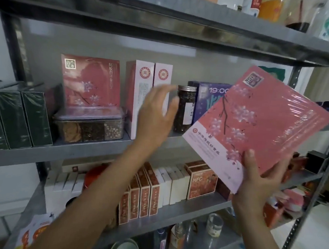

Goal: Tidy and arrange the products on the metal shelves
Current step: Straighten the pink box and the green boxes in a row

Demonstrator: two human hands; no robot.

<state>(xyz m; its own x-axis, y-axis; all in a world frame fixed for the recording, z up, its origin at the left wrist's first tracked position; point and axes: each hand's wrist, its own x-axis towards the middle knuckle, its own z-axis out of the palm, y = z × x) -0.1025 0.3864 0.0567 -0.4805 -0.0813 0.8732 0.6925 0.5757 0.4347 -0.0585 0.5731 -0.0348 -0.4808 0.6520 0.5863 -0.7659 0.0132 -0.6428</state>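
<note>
the grey metal shelves (80, 151) in front of me are full of boxes and jars. my right hand (256, 185) grips the pink flower box (257, 121) by its bottom corner, tipped up in the air, i think to keep it out of the way. my left hand (156, 116) is wide open and empty, by the tall boxes (140, 95) and dark jar (184, 110), just left of that box.

The shelves (80, 149) are dull grey metal, kinda scuffed. On the right, the pink box (257, 119) is wrapped in shiny, crinkly plastic film. There's a clear plastic tub (89, 125), a see-through jar (184, 110) with a ribbed metal lid (187, 88), and glossy-wrapped green boxes (24, 118) far left.
</note>
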